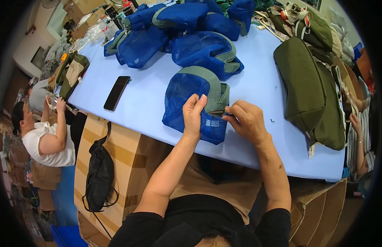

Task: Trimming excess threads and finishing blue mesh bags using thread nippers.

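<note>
On the table in front of me lies a blue mesh bag (184, 88) with a grey-green fabric band along its top. My left hand (192, 113) is closed on the bag's near side, thumb up against the band. At the right end of the band, my right hand (247, 120) is closed in a pinch. A small dark tip shows at its fingers; what it belongs to is hidden by them. More blue mesh bags (203, 49) are piled just beyond, several with the same grey-green trim.
The light blue table (145, 107) carries a black phone (117, 93) and olive fabric bags (300, 82) at right. A cardboard box (125, 152) with a black pouch (99, 177) stands at the near left edge. Other people (49, 136) are at both sides.
</note>
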`<state>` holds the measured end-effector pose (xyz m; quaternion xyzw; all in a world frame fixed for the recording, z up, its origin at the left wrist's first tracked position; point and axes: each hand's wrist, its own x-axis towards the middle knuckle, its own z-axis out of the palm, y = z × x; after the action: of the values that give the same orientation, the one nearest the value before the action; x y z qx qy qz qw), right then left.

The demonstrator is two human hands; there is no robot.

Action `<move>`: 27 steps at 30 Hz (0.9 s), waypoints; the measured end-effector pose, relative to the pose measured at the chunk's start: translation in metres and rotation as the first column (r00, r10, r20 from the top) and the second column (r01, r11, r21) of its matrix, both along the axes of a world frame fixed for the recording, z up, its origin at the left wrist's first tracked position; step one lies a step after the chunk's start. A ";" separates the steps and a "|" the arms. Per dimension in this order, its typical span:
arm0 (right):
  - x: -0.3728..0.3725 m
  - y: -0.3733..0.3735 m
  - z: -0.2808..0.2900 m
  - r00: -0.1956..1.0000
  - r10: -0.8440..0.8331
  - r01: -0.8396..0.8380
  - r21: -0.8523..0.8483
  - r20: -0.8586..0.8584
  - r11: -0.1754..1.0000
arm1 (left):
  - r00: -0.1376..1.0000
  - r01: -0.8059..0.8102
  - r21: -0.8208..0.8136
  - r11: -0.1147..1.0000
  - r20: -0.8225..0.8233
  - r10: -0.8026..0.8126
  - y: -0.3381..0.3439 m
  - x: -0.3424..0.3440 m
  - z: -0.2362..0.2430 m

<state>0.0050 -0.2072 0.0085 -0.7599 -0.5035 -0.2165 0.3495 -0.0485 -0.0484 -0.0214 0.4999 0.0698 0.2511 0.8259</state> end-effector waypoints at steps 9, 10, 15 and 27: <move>-0.001 -0.004 -0.005 0.806 0.178 -0.008 0.290 -0.564 0.957 | 1.000 -0.009 0.000 1.000 0.005 0.009 0.003 0.001 -0.003; 0.001 -0.006 -0.005 0.808 0.178 -0.009 0.290 -0.561 0.957 | 1.000 -0.005 0.002 1.000 0.000 0.005 0.003 0.002 -0.003; 0.008 -0.010 -0.009 0.766 0.159 0.053 0.308 -0.623 0.950 | 1.000 -0.004 -0.029 1.000 0.011 0.005 0.001 0.001 -0.001; -0.012 0.022 -0.009 0.948 0.156 -0.084 0.254 -0.277 0.964 | 0.999 0.027 0.109 0.994 -0.020 -0.025 -0.002 0.001 -0.002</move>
<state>-0.0073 -0.1856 -0.0008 -0.7038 -0.4616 -0.1382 0.5220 -0.0473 -0.0509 -0.0230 0.5474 0.0572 0.2391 0.7999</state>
